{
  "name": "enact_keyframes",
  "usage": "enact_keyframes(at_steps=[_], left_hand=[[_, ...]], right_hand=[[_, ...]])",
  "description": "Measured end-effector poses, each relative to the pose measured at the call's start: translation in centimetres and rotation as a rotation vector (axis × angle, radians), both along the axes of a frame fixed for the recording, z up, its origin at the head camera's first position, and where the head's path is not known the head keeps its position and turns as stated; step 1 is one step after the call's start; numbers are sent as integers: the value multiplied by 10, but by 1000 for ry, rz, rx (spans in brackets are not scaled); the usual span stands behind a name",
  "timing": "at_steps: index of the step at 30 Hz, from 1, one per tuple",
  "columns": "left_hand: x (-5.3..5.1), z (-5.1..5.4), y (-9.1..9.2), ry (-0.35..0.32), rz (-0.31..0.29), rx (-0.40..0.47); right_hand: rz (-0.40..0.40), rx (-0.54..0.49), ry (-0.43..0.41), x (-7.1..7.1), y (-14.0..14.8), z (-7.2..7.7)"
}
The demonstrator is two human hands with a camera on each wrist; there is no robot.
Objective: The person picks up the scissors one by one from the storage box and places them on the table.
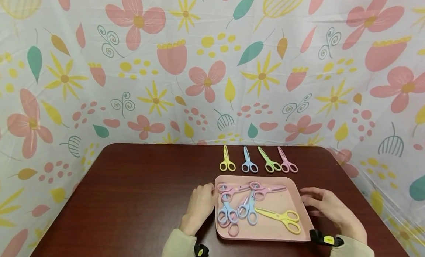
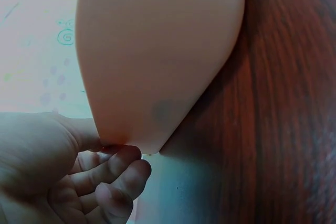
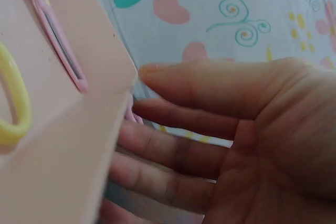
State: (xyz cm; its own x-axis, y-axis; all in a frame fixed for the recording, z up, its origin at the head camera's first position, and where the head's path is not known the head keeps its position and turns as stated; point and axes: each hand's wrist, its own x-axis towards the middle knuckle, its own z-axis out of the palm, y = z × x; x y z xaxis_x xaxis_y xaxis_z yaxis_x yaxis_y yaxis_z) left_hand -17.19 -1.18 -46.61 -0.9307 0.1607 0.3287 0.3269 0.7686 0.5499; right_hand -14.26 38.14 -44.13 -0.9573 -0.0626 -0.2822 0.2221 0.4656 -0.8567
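Observation:
A shallow pink tray [image 1: 282, 201] holds pink scissors [image 1: 270, 189], blue scissors [image 1: 227, 209] and yellow scissors [image 1: 282, 216], several pairs in all, partly overlapping at its left side. At the left wall is my left hand [image 1: 199, 205]; in the left wrist view the thumb and curled fingers of that hand [image 2: 68, 177] pinch the edge of the tray [image 2: 163, 51]. On the opposite side is my right hand [image 1: 332, 209]. The right wrist view shows this hand [image 3: 236, 129] with its thumb tip at the rim and nearly straight fingers along the outer wall [image 3: 63, 145], their tips partly hidden.
Behind the tray, a row of scissors lies on the dark wooden table [image 1: 139, 190]: yellow [image 1: 227, 163], blue [image 1: 248, 164], green [image 1: 269, 163] and pink [image 1: 286, 163], the last two close together. A flower-patterned cloth [image 1: 212, 109] hangs beyond the back edge.

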Motion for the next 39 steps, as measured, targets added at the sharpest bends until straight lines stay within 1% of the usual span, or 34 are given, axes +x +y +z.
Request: enact_keyframes(at_steps=[6, 10, 14, 20, 22, 26, 30, 33, 39], left_hand=[[2, -2, 0, -15, -8, 6], [2, -1, -1, -26, 0, 7], [2, 0, 0, -44, -8, 15], [2, -1, -1, -56, -9, 20], [2, 0, -1, -55, -4, 19], [0, 0, -2, -57, -7, 25], [-2, -1, -2, -45, -6, 13], [-2, -2, -2, -37, -1, 1], [-1, -1, -1, -32, 10, -1]], right_hand=[[88, -53, -8, -1, 6, -4], [138, -44, -31, -4, 7, -2], [194, -13, -44, -8, 11, 1], [288, -51, -41, -10, 13, 0], [287, -37, -33, -12, 10, 0], [257, 44, -12, -16, 4, 2], [221, 120, 4, -19, 0, 3], [206, 145, 13, -19, -1, 3], [217, 167, 39, -19, -2, 3]])
